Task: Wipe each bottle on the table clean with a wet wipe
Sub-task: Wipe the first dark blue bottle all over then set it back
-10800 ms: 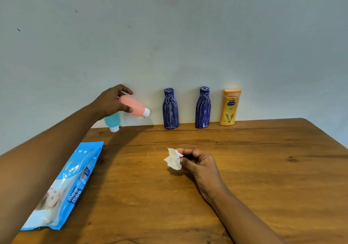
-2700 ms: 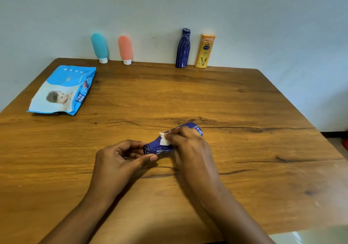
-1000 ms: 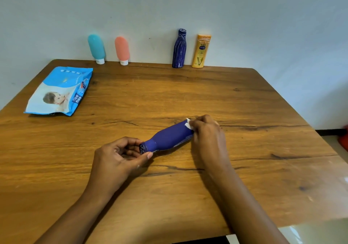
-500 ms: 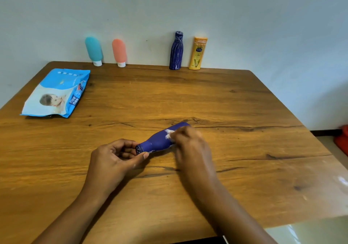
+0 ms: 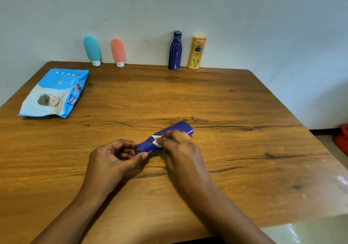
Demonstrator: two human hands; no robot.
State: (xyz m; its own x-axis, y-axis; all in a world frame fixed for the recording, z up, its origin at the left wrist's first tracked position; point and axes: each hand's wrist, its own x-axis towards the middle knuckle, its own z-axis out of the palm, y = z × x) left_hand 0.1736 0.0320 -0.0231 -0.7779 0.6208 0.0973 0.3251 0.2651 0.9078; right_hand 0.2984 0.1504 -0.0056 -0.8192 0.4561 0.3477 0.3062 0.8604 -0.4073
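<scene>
A dark blue bottle (image 5: 179,127) lies tilted on its side over the middle of the wooden table (image 5: 235,149). My left hand (image 5: 113,160) pinches its cap end with thumb and fingers. My right hand (image 5: 180,149) holds a small white wet wipe (image 5: 156,141) against the bottle's neck and covers part of its body. Against the wall at the back stand a teal bottle (image 5: 92,50), a pink bottle (image 5: 117,52), a second dark blue bottle (image 5: 175,51) and a yellow bottle (image 5: 196,53).
A blue pack of wet wipes (image 5: 54,94) lies flat near the table's left edge. The table's right corner borders a pale floor, where a red object (image 5: 341,139) shows at the frame's edge.
Over the last second my right hand slid the wipe along the bottle from its base end toward the neck. My left hand kept hold of the cap end.
</scene>
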